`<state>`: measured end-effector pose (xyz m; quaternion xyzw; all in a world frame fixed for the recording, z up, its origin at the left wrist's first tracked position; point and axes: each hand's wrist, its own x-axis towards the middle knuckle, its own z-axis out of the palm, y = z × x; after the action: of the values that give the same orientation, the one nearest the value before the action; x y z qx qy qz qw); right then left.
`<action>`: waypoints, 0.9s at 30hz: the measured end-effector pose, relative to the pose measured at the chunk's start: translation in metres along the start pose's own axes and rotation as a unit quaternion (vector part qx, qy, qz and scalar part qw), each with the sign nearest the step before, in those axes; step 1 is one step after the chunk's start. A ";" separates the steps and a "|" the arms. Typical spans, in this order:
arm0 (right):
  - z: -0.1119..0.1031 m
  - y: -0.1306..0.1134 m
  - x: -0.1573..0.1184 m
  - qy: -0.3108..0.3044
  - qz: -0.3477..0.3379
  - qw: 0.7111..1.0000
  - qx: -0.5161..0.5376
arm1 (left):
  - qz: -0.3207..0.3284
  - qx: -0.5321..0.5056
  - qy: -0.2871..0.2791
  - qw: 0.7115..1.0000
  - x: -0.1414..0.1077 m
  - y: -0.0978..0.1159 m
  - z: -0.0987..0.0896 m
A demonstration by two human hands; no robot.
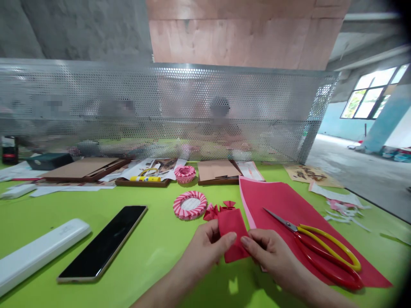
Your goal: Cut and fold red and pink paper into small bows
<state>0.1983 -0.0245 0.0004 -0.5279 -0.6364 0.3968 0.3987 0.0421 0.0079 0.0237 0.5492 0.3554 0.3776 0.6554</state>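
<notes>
A small folded piece of red paper (233, 229) is held above the green table, its upper end away from me. My left hand (207, 246) pinches its left side, thumb on top. At its right edge, my right hand (269, 252) grips it between thumb and fingers. Just beyond the paper lie small red fan-shaped paper pieces (229, 205). A pink-and-white striped ring (190, 205) rests to their left. Scissors (292, 226) with one yellow and one red handle lie on large red paper sheets (279, 196) to the right of my hands.
On the left are a black phone (104, 244) and a long white device (45, 252). Farther back stand another striped ring (185, 173), a yellow tube (145, 179), brown boards (218, 171) and a perforated metal screen (192, 115). Paper scraps (345, 207) lie at the right.
</notes>
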 end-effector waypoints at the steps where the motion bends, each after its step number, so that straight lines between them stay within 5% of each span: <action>1: 0.000 0.000 0.000 0.006 -0.001 1.000 -0.001 | -0.002 -0.001 -0.011 1.000 0.001 -0.001 -0.001; 10: 0.001 -0.001 -0.001 0.023 0.015 0.999 0.039 | -0.029 0.014 -0.028 0.999 0.005 -0.010 -0.005; 16: 0.001 0.003 -0.001 0.007 0.005 0.997 0.073 | -0.049 -0.082 -0.063 0.993 0.006 -0.013 -0.006; 27: -0.015 -0.008 0.001 0.092 -0.034 0.995 0.024 | -0.077 -0.183 0.037 0.979 0.007 -0.012 -0.006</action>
<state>0.2098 -0.0229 0.0132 -0.5301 -0.6049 0.3483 0.4815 0.0417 0.0158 0.0109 0.3766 0.3454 0.4048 0.7583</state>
